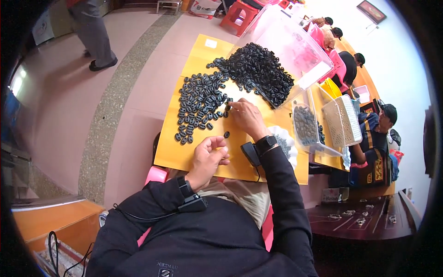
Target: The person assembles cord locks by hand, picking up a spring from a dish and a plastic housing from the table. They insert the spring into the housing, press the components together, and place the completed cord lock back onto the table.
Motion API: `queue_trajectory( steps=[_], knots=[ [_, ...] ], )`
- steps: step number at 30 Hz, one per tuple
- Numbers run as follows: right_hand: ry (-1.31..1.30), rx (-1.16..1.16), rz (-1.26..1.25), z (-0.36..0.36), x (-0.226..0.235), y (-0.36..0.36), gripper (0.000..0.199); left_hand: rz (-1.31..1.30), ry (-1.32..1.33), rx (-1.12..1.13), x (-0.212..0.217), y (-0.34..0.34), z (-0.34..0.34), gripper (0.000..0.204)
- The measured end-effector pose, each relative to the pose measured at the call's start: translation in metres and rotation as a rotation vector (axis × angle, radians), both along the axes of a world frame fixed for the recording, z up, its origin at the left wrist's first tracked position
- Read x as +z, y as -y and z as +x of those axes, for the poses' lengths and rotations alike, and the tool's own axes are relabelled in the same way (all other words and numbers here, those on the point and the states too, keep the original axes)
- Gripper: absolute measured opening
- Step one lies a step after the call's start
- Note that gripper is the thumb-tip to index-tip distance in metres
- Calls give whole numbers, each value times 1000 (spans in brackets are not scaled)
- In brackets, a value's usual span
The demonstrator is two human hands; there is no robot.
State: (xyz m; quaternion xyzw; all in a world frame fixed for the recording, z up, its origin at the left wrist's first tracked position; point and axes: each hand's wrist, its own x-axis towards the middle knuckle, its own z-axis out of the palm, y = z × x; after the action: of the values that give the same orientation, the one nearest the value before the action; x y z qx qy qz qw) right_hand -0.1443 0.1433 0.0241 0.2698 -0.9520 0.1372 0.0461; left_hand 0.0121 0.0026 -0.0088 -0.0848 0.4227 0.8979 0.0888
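My right hand (249, 118) reaches over the yellow table with its index finger stretched out, the tip touching a small black oval piece at the edge of a spread group. These black oval pieces with holes (200, 99) lie mostly in one layer to its left. My left hand (208, 162) hovers near the table's front edge, fingers curled toward the thumb; what they hold, if anything, is hidden. One loose black piece (226, 134) lies between my hands. Beyond them, a large heap of the same pieces (260, 71) spills from a clear plastic bin (288, 39).
A white scalloped dish (291, 156) of small grey bits sits right of my right wrist. Past it are a clear box (318, 147) of dark pieces, a white perforated basket (342, 121) and a yellow basin (330, 87). Several people sit at right; another person stands at upper left.
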Motion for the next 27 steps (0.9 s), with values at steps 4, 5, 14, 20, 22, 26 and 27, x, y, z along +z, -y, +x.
queue_trajectory(
  steps=[4,5,14,20,22,26,27],
  knots=[
    [-24,-33,-89,4,-6,-1,20,6,-10,-4,-2,-1,-1,29],
    [-27,-34,-89,4,-6,-3,20,6,-13,-5,-1,-2,-1,29],
    [10,-38,-61,5,-3,2,20,-13,-9,4,-2,-2,0,29],
    [24,-47,-29,7,-3,6,20,-15,-6,-8,-2,-1,0,28],
    [9,-74,-99,8,-4,9,20,-1,-9,-21,-4,-1,-1,28],
    [34,-35,-49,11,1,11,21,-13,0,-17,-2,-1,1,28],
    [49,-26,-35,10,2,11,21,-11,2,-15,-2,-2,1,28]
  ],
)
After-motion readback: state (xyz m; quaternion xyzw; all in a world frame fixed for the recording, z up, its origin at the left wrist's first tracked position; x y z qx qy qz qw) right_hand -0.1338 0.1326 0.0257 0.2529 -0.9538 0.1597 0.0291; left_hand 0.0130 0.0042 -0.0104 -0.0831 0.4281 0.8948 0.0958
